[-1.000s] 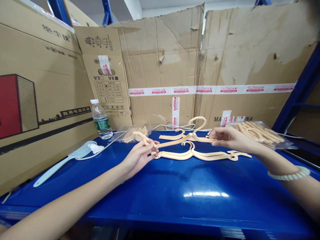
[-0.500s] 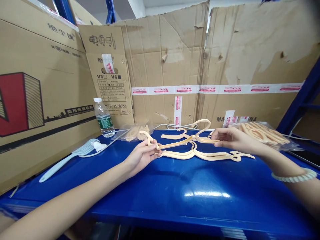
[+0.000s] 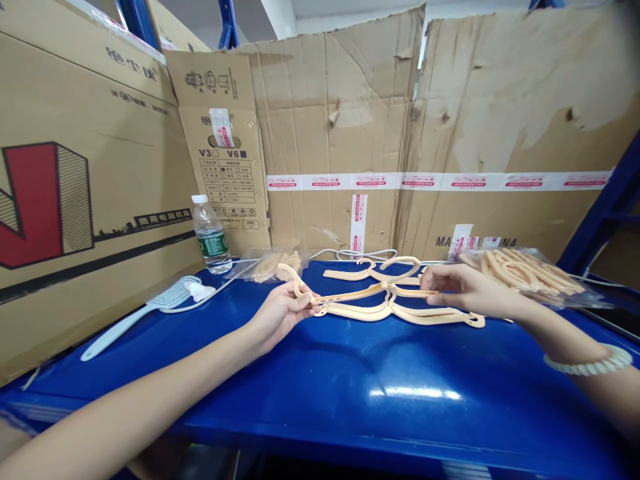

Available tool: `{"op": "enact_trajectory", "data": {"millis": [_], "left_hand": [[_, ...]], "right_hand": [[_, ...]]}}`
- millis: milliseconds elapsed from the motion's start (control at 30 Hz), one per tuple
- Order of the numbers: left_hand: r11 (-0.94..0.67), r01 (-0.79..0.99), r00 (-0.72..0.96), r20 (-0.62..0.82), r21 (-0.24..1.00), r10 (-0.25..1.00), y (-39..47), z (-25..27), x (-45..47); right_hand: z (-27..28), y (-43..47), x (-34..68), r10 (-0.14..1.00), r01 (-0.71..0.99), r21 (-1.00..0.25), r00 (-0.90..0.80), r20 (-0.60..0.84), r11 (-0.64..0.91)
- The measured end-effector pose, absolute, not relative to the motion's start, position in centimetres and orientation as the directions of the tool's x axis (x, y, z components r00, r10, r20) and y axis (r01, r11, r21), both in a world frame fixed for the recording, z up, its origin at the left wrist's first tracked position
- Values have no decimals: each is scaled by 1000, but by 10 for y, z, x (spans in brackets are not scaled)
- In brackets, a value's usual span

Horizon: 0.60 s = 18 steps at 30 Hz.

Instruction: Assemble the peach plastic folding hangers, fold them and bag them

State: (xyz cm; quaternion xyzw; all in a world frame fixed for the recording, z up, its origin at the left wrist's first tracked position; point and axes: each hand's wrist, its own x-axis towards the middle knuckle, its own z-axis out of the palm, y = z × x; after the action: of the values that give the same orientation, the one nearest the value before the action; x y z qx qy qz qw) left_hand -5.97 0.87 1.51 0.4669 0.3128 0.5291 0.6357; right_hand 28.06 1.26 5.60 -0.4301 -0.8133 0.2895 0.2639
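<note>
A cream plastic folding hanger (image 3: 355,293) is held just above the blue table (image 3: 320,387). My left hand (image 3: 283,313) pinches its left end, where a curved piece sticks up past the fingers. At its right arm, my right hand (image 3: 460,290) grips between thumb and fingers. The held hanger's hook loop (image 3: 409,267) points away from me. Beneath and nearer to me lies another cream hanger (image 3: 365,311), its two arms spread out flat. Farther back lies a loose cream hanger piece (image 3: 345,274); my right hand and the held hanger partly hide what is beside it.
Clear bags of cream hanger parts lie at the back right (image 3: 530,273) and back left (image 3: 275,265). A water bottle (image 3: 213,237) stands before a cardboard box (image 3: 135,160). A pale blue hairbrush (image 3: 135,317) and a white cable (image 3: 367,253) are on the table.
The held hanger has come down and tilted, its hook dropping lower and away from me. Both hands keep their hold. The view has shifted slightly.
</note>
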Motion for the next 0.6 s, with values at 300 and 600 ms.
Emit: {"op": "enact_trajectory", "data": {"millis": [300, 600], "left_hand": [[-33, -360, 130, 85, 932, 988, 8, 15, -58], [-49, -329, 76, 78, 943, 994, 7, 14, -58]], "right_hand": [[53, 9, 279, 844, 547, -717, -524, 109, 433], [53, 6, 275, 824, 530, -743, -565, 50, 408]]}}
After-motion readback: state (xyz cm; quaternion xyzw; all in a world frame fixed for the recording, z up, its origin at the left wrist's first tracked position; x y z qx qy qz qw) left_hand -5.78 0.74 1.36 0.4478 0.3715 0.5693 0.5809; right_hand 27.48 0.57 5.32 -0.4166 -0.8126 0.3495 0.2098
